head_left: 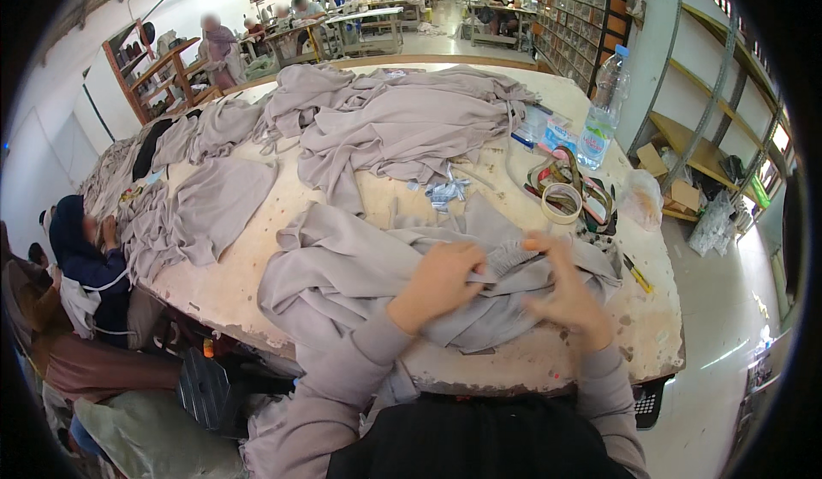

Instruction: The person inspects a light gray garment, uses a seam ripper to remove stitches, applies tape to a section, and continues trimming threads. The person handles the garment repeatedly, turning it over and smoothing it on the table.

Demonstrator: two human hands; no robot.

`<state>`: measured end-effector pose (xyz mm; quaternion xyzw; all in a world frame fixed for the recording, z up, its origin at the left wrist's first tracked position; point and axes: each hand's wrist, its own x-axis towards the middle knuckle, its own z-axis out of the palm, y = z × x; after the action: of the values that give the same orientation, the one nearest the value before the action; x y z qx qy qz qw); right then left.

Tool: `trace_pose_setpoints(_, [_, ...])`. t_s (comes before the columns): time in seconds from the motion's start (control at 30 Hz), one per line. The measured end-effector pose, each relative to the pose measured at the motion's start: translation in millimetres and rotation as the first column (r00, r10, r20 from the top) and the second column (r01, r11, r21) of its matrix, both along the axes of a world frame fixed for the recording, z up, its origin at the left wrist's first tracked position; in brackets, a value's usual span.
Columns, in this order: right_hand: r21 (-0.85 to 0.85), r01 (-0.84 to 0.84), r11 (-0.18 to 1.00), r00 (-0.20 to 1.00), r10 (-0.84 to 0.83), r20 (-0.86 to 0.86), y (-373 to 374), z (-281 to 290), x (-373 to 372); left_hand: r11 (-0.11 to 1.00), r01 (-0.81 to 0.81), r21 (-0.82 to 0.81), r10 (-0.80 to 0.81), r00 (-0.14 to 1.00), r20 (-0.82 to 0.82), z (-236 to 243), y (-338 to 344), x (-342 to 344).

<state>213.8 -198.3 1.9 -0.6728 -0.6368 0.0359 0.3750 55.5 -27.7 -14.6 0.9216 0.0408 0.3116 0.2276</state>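
A grey-beige garment (pixel 334 256) lies bunched on the table in front of me, with a gathered, ribbed-looking section (pixel 512 256) between my hands. My left hand (pixel 439 280) is closed on the garment's cloth just left of that section, its fingers curled in. On the right side, my right hand (pixel 572 299) is over the same garment, thumb and fingers spread apart and slightly smeared by motion. The lower folds of the garment hang toward the table's near edge.
Piled grey-beige garments (pixel 402 124) cover the far side of the table (pixel 248 295). To the right are a water bottle (pixel 604 107), a tape roll (pixel 562 202), a clear plastic bag (pixel 640 198) and a yellow-black cutter (pixel 638 275). A co-worker (pixel 90 256) sits at the left edge.
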Motion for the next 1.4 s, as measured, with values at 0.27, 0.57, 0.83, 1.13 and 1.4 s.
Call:
trace_pose_setpoints(0.27, [0.114, 0.294, 0.949, 0.934, -0.26, -0.245, -19, 15, 39, 0.965, 0.14, -0.222, -0.221, 0.891, -0.397, 46, 11, -12])
trace_pose_setpoints(0.57, [0.188, 0.542, 0.819, 0.565, -0.19, -0.803, -30, -13, 99, 0.734, -0.427, 0.527, 0.519, 0.854, -0.031, 61, 84, -52])
trace_pose_setpoints(0.83, [-0.128, 0.328, 0.936, 0.556, -0.301, -0.775, -36, -18, 104, 0.886, -0.263, 0.383, 0.414, 0.819, -0.397, 28, 41, -128])
trace_pose_setpoints(1.13, [-0.05, 0.116, 0.992, 0.745, -0.12, -0.656, -32, -19, 92, 0.6, -0.355, 0.716, 0.773, 0.486, -0.407, 24, 123, -96])
trace_pose_setpoints(1.4, [-0.106, -0.143, 0.984, 0.82, 0.057, -0.57, -32, -16, 82, 0.893, 0.449, -0.017, -0.439, 0.865, -0.245, 46, 23, 71])
